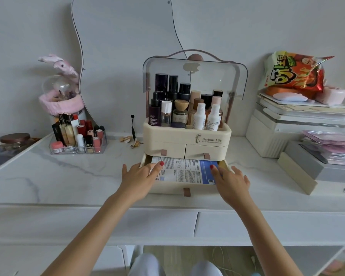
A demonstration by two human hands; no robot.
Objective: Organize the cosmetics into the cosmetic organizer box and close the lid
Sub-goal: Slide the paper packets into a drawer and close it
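Observation:
A cream cosmetic organizer box (211,134) stands at the middle of the marble table. Its smoky transparent lid (213,76) is raised, and several bottles (184,108) fill the top tray. The wide bottom drawer (179,189) is pulled out. In it lie flat white-and-blue sheet mask packets (184,170). My left hand (140,176) rests flat on the packets' left end and the drawer's left side. My right hand (230,179) lies flat on their right end. The fingers of both hands are spread.
A clear tray of lipsticks (79,134) sits at the left, in front of a wavy mirror (126,46) and a pink glass-dome ornament (60,90). Hair clips (130,141) lie beside the box. White storage boxes (277,126), a snack bag (295,71) and a grey case (315,166) crowd the right.

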